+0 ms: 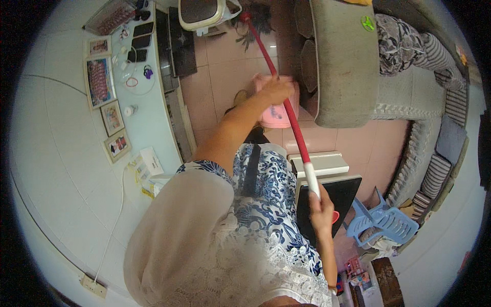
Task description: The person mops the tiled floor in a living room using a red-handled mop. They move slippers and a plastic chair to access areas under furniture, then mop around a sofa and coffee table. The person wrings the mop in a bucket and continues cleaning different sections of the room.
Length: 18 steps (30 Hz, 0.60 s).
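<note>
My left hand (278,90) grips the middle of a long red pole (296,128). My right hand (322,211) is closed around the white grip at the pole's near end, beside my waist. The pole slants away from me to a dark, stringy mop head (255,25) low over the tiled floor; whether it touches the floor I cannot tell. Below my left hand stands a pink plastic bucket (278,119), partly covered by the hand and pole. My shoe (241,98) shows just left of it.
At left runs a glass-topped cabinet (147,103) with framed photos (100,82) and phones. A white-rimmed chair (199,13) stands ahead. To the right are a grey sofa (345,76), a black tabletop (330,199) and a blue plastic chair (383,224).
</note>
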Tool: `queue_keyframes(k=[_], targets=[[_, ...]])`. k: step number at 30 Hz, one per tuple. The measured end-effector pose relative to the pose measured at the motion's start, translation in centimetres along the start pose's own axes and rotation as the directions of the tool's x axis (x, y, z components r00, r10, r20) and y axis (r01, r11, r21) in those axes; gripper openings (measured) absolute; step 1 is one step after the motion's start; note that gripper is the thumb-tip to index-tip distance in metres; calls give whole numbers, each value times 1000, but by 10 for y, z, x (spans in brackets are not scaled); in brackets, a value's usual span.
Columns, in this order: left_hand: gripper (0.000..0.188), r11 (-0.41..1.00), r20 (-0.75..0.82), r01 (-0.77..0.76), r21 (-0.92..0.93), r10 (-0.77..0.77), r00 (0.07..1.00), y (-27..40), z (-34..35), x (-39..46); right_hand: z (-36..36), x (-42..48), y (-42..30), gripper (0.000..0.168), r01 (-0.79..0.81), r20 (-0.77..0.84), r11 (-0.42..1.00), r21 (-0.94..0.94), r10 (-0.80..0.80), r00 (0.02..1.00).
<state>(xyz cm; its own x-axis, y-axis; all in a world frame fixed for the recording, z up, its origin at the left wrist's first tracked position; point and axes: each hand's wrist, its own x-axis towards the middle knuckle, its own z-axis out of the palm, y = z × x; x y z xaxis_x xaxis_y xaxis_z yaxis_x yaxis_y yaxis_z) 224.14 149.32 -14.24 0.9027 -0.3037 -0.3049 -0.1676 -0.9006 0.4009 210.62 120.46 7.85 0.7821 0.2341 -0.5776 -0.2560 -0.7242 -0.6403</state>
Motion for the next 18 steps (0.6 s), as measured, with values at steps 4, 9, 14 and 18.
queue_keyframes(k=[4, 9, 14, 18], targets=[[26, 957, -652, 291, -15, -230, 723, -60, 47, -3, 38, 24, -7, 40, -23, 88, 994, -110, 33, 996], [51, 323, 39, 487, -812, -801, 597, -186, 73, -23, 18, 20, -23, 29, -417, 26, 869, 265, 426, 904], [56, -301, 392, 336, -892, -887, 246, -324, 51, -56, -29, 66, -62, 24, -366, -263, 818, 444, 509, 819], [61, -388, 421, 164, -907, -845, 328, -427, 87, -59, -70, 111, -148, 26, -412, -489, 861, 297, 508, 709]])
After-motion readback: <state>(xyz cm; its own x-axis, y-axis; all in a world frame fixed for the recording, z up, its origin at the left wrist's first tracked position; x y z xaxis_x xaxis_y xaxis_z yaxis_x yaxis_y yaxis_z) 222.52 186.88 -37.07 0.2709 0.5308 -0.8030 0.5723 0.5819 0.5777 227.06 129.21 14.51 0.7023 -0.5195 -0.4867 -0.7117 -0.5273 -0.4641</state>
